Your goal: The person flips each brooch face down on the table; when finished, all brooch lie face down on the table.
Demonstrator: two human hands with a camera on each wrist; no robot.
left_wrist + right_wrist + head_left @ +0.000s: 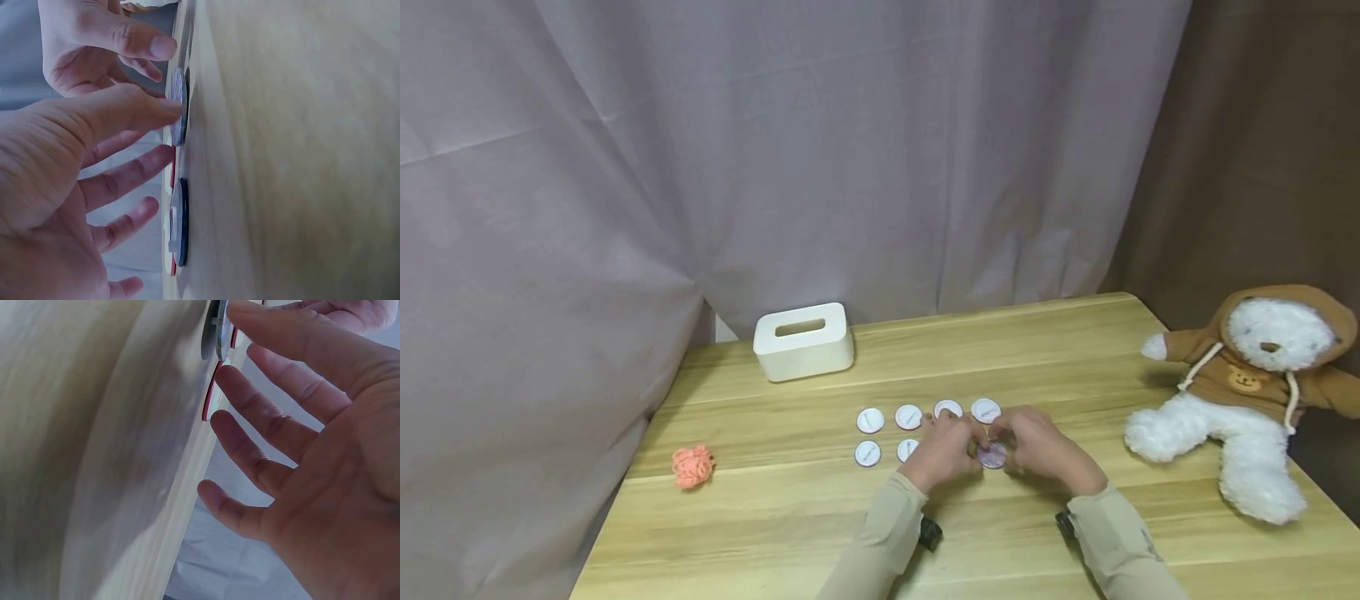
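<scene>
Several round button badges, white pin-backs up, lie in two rows on the wooden table, among them one at the far-row right end (987, 410) and one at the near-row left end (867, 453). At the near row's right end a purple badge (992, 456) shows its face. My left hand (946, 450) pinches this badge, its thumb (164, 112) across the rim. In the right wrist view the badge (222, 337) stands tilted, its pin side toward the table. My right hand (1047, 450) is at the badge's right side, thumb close to the rim and other fingers spread loosely.
A white tissue box (805, 360) stands at the back of the table (760, 533). Far left lies a coral crocheted flower-like piece (692, 467). A white plush bear in a brown hoodie (1247, 408) sits at the right edge. Grey curtain (865, 167) hangs behind.
</scene>
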